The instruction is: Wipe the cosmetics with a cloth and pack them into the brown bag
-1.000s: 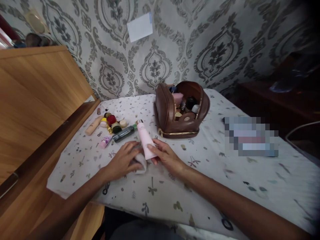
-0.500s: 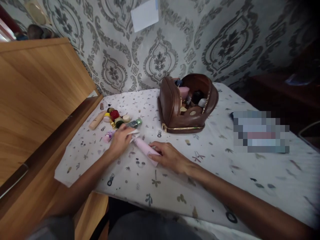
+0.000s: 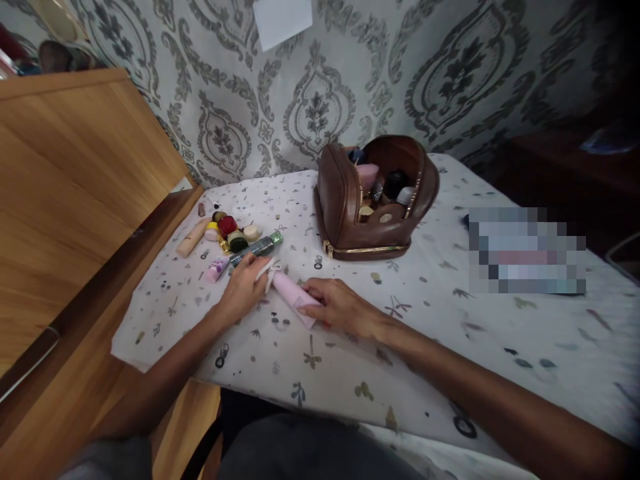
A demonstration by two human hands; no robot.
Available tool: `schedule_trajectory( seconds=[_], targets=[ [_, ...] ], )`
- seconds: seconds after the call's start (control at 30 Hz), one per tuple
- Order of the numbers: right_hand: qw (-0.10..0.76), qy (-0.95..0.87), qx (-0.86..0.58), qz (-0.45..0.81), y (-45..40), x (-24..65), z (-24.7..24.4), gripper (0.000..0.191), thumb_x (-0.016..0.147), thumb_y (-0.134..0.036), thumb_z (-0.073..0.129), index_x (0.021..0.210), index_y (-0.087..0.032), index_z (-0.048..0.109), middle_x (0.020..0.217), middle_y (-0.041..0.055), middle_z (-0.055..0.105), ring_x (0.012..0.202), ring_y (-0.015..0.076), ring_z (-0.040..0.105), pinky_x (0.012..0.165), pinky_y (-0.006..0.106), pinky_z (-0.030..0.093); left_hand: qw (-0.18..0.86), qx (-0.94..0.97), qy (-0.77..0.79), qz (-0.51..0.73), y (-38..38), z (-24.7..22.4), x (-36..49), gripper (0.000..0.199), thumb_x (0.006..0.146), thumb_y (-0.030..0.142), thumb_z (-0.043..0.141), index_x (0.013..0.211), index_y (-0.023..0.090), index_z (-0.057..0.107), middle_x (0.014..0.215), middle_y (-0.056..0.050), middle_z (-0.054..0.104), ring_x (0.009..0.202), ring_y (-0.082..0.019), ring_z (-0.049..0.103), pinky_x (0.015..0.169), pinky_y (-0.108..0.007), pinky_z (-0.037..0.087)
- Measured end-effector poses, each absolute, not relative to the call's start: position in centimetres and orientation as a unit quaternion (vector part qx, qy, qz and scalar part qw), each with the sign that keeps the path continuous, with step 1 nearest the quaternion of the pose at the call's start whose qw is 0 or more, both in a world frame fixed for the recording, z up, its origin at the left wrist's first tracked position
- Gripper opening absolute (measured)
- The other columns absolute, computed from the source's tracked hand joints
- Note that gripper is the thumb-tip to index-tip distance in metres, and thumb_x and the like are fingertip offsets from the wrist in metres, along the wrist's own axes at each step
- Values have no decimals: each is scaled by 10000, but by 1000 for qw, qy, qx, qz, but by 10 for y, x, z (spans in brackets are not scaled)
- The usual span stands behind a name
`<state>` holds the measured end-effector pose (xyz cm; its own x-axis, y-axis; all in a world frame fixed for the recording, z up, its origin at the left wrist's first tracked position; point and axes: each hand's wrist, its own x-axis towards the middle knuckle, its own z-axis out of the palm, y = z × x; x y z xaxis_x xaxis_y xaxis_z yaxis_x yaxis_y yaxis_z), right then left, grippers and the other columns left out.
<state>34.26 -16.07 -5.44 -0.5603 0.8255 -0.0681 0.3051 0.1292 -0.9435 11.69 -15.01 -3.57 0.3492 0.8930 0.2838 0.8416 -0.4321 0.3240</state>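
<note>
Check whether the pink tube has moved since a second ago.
Yes. Judged against the brown bag, the pink tube now sits lower in the view, its far end swung further left.

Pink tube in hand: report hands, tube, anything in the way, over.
Right hand gripping tube, near end. Left hand holding white cloth at far end. Nearest possible obstruction: bottle, just beyond left hand.
</note>
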Motion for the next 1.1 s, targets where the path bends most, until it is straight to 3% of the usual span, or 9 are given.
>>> schedule_trajectory(
  seconds=[0.17, 0.27, 0.4, 0.6, 0.77, 0.9, 1.1],
  targets=[
    [188, -690, -365, 596, -155, 350, -53, 420, 835, -268, 619, 1240, -171, 565, 609, -27, 643, 423, 119, 537, 393, 201, 363, 79, 834, 501, 218, -160, -38, 124, 322, 904, 119, 440, 1142, 169, 652, 941, -56, 514, 900, -201, 549, 851, -329, 508],
    [154, -675, -378, 614, -154, 354, -52, 522, 838, -311, 619, 1318, -161, 482, 555, -53, 610, 383, 131, 520, 363, 213, 364, 100, 863, 447, 215, -183, -45, 139, 356, 920, 135, 435, 1217, 183, 625, 972, -65, 521, 885, -187, 560, 814, -301, 523],
    [154, -707, -404, 560, -151, 364, -51, 536, 780, -315, 689, 1274, -172, 537, 510, -85, 549, 367, 115, 488, 369, 210, 348, 108, 885, 412, 189, -199, -52, 144, 386, 940, 167, 439, 1297, 209, 579, 1068, -84, 542, 936, -189, 576, 829, -307, 532],
    [214, -765, -427, 432, -134, 367, -39, 275, 806, -280, 653, 1051, -166, 701, 517, -56, 527, 434, 100, 446, 447, 230, 306, 112, 861, 451, 204, -169, -43, 123, 394, 930, 147, 419, 1278, 182, 600, 1014, -76, 550, 919, -200, 575, 843, -327, 520],
    [207, -807, -447, 326, -110, 334, -23, 325, 926, -210, 476, 1176, -172, 680, 653, 3, 620, 613, 149, 582, 621, 255, 405, 129, 838, 477, 234, -147, -39, 116, 407, 908, 108, 420, 1242, 206, 632, 974, -63, 573, 903, -209, 564, 849, -341, 507],
    [157, -835, -450, 275, -87, 304, -17, 284, 912, -204, 498, 1073, -183, 732, 894, 55, 713, 835, 179, 625, 730, 254, 417, 99, 870, 442, 194, -164, -43, 123, 431, 910, 103, 416, 1251, 247, 636, 1035, -65, 541, 865, -176, 575, 764, -283, 514],
    [115, -824, -445, 332, -71, 285, -19, 129, 752, -274, 717, 844, -186, 737, 648, -3, 640, 635, 146, 571, 602, 245, 381, 104, 910, 385, 115, -210, -48, 131, 485, 887, 102, 457, 1269, 366, 598, 1165, -49, 560, 970, -222, 582, 758, -304, 524]
  ],
)
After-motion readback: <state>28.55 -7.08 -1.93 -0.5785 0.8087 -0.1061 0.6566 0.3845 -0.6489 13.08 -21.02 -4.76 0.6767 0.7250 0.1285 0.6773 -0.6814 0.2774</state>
